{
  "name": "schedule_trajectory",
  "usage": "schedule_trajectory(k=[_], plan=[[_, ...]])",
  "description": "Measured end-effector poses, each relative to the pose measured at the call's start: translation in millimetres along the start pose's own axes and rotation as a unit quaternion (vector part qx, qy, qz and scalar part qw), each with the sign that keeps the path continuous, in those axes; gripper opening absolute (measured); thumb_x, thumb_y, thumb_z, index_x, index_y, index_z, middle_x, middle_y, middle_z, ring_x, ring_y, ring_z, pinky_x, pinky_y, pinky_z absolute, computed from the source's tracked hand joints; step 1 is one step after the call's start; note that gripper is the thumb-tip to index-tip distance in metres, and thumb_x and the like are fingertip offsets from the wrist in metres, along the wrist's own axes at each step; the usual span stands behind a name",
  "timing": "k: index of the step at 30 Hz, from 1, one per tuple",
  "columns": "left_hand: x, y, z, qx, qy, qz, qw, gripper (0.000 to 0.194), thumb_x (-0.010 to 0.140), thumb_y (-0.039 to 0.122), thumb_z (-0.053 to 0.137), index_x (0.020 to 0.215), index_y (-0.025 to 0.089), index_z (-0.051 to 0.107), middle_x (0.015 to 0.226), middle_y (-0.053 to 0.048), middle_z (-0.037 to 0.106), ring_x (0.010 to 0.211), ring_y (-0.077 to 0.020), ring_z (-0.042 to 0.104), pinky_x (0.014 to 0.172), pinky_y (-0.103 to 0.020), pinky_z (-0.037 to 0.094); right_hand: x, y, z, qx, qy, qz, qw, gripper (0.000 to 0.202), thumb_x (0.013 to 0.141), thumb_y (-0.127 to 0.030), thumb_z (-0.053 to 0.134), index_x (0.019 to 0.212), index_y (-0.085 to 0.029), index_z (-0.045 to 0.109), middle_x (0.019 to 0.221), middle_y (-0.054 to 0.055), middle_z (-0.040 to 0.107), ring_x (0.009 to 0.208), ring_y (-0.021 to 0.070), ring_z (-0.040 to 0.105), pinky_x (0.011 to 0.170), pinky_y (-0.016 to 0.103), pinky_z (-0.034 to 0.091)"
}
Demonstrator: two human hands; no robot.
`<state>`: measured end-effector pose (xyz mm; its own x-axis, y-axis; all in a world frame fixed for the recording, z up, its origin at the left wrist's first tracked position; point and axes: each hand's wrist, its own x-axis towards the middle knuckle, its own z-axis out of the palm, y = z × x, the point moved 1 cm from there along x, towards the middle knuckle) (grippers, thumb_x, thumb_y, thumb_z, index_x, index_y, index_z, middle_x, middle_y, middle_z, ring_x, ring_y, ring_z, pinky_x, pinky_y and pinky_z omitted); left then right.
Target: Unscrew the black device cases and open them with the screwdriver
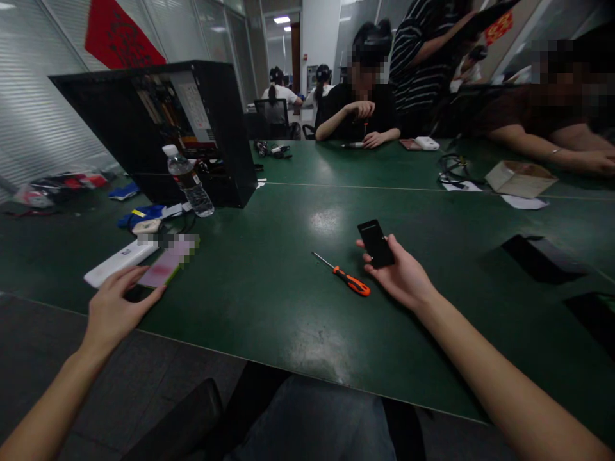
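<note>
My left hand (115, 306) is at the left front of the table, thumb and fingers closed around the near end of a phone (162, 266) with a pinkish screen and a green edge. The phone appears to lie on or just above the table. My right hand (401, 272) is raised over the table, palm up, gripping a thin black rectangular plate (377, 244) with a narrow slit near its top; its exact kind cannot be made out. Left of that hand, an orange-and-black screwdriver (352, 280) lies on the green table (269, 269), its tip pointing away to the left.
A white power bank (120, 261) lies beside the phone. Behind stand a water bottle (189, 182) and an open black computer case (235, 128). At right are a black box-like part (542, 256), cables (454, 169) and a cardboard box (521, 179). Other people sit across the table.
</note>
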<state>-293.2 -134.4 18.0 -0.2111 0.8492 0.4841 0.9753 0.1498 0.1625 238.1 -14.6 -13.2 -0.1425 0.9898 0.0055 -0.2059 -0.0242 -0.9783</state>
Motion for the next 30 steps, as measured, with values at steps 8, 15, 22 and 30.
schedule_trajectory(k=[8, 15, 22, 30], plan=[[7.4, 11.0, 0.7, 0.025, 0.024, 0.101, 0.994, 0.050, 0.093, 0.049, 0.057, 0.133, 0.020, 0.056, 0.147, -0.015, 0.049, 0.135, -0.0365, 0.051, 0.115, -0.052, 0.042, 1.4, -2.4, -5.3, 0.082, 0.095, 0.076, 0.989, 0.032, 0.091, -0.045, 0.061, 0.115, -0.025, 0.068, 0.117, 0.006, 0.074, 0.076, 0.0139, 0.065, 0.060, 0.025, 0.055], [22.0, 164.2, 43.9, -0.179, -0.153, 0.396, 0.887, 0.048, 0.096, 0.036, 0.059, 0.141, 0.020, 0.052, 0.151, -0.017, 0.047, 0.142, -0.0330, 0.045, 0.117, -0.052, 0.041, -13.9, -23.2, -14.9, -0.156, 0.174, -0.079, 0.969, 0.043, 0.088, -0.047, 0.065, 0.124, -0.024, 0.069, 0.118, 0.008, 0.073, 0.088, 0.0196, 0.069, 0.073, 0.033, 0.058], [37.9, 326.9, 103.2, -0.331, -0.192, 0.574, 0.724, 0.050, 0.093, 0.035, 0.066, 0.139, 0.017, 0.057, 0.147, -0.019, 0.055, 0.136, -0.0326, 0.053, 0.112, -0.049, 0.044, -96.4, -76.9, -125.3, -0.593, 0.350, -0.289, 0.665, 0.046, 0.095, -0.047, 0.053, 0.125, -0.017, 0.072, 0.120, 0.014, 0.072, 0.112, 0.0279, 0.068, 0.101, 0.041, 0.052], [54.4, 340.6, 117.8, -0.352, -0.198, 0.578, 0.709, 0.027, 0.097, 0.026, 0.061, 0.120, 0.018, 0.070, 0.115, -0.012, 0.073, 0.105, -0.0242, 0.069, 0.092, -0.038, 0.054, -152.1, -70.9, -247.8, -0.724, 0.442, -0.122, 0.516, 0.059, 0.092, -0.056, 0.044, 0.117, -0.014, 0.076, 0.112, 0.014, 0.076, 0.102, 0.0316, 0.072, 0.082, 0.040, 0.054]])
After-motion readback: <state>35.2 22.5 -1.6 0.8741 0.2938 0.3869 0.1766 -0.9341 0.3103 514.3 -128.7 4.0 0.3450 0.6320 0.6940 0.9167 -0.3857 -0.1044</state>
